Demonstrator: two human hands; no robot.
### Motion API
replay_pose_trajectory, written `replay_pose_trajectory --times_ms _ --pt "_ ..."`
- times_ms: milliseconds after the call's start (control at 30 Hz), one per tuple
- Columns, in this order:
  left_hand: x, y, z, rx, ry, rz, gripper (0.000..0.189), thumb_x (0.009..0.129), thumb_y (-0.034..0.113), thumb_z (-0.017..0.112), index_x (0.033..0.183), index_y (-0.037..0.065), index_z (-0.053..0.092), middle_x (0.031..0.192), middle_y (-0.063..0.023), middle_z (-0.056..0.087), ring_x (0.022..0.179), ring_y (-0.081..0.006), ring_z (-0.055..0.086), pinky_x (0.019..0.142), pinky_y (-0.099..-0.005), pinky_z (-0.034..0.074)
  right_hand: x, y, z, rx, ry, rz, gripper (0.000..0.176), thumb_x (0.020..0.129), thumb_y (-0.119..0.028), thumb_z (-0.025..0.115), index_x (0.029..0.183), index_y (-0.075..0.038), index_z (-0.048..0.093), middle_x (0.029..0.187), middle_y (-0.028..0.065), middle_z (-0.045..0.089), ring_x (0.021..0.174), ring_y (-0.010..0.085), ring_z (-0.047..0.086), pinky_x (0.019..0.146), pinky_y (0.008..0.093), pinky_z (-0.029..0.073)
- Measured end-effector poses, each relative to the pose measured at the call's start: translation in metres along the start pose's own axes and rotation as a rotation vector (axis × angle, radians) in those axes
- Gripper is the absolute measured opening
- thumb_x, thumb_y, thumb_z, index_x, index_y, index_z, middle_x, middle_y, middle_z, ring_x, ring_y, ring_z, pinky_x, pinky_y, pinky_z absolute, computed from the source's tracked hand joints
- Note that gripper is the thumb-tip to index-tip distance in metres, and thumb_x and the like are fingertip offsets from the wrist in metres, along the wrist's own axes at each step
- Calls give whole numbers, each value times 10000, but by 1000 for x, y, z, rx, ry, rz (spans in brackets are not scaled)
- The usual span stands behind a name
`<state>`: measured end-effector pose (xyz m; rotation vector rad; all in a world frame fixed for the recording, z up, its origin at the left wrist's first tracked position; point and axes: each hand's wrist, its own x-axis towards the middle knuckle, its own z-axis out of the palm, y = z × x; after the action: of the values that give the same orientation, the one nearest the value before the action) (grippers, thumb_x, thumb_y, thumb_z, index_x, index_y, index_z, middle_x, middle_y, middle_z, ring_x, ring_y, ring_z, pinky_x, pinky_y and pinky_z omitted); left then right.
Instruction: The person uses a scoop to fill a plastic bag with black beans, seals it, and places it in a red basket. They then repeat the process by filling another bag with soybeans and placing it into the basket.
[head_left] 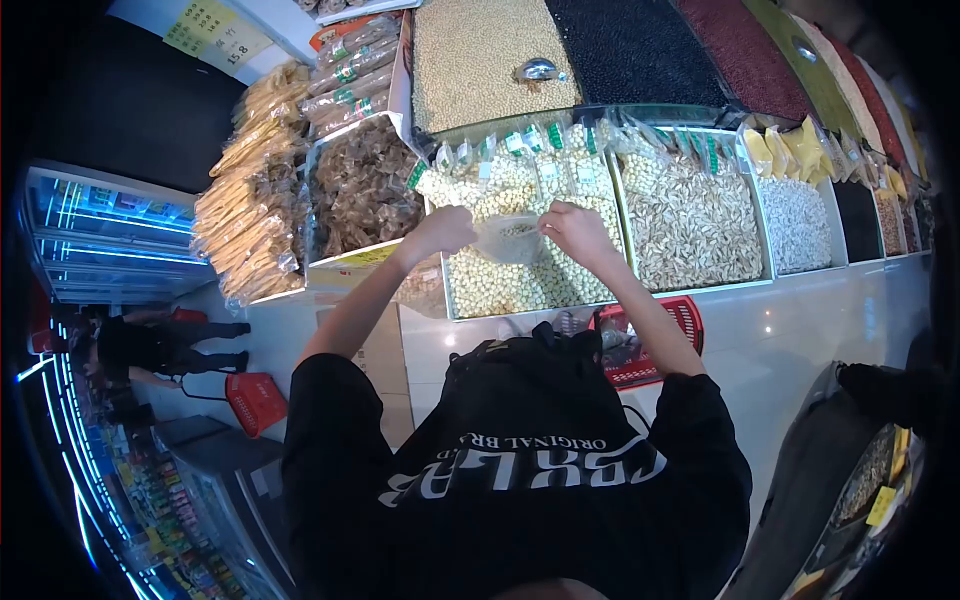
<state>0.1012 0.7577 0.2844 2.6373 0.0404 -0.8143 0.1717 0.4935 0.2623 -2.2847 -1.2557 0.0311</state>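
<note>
Between my two hands a clear plastic bag (511,240) is stretched, with some small contents showing near its top edge. My left hand (446,230) is closed on the bag's left corner. With closed fingers, my right hand (576,232) grips its right corner. The bag is over a white-edged bin of pale round pieces (490,290), where several filled clear bags lie along the back. To the right is a bin of thin striped pieces (695,240); dark dried goods (365,185) fill the bin on the left.
Behind are beds of pale beans (480,60), with a metal scoop (540,70), and black beans (630,60). A red basket (683,322) is on the floor below my right arm. At the left, a person (150,345) holds another red basket (256,402).
</note>
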Motion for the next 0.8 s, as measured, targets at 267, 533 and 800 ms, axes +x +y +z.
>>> replay_pose_trajectory --times_ms 267,533,800 --pt "-46 -3 39 82 541 499 175 815 50 489 969 83 565 896 -94 592 834 -294 606 692 -392 493 -25 -17 16 24 83 50 68 791 -170 629 824 -112 616 787 42 575 742 237 609 629 362 504" --pt "-37 -30 46 18 596 548 97 794 108 593 845 40 638 918 -69 618 803 -248 616 720 -347 504 -30 -31 15 64 201 82 72 787 -118 661 835 -64 663 869 72 620 796 253 611 678 339 493" --pt "-40 -30 57 -395 668 465 130 780 98 633 896 52 599 809 -99 643 753 -306 622 674 -364 486 -34 -47 43 256 370 301 110 752 3 655 850 -27 613 809 84 633 711 219 602 651 313 476"
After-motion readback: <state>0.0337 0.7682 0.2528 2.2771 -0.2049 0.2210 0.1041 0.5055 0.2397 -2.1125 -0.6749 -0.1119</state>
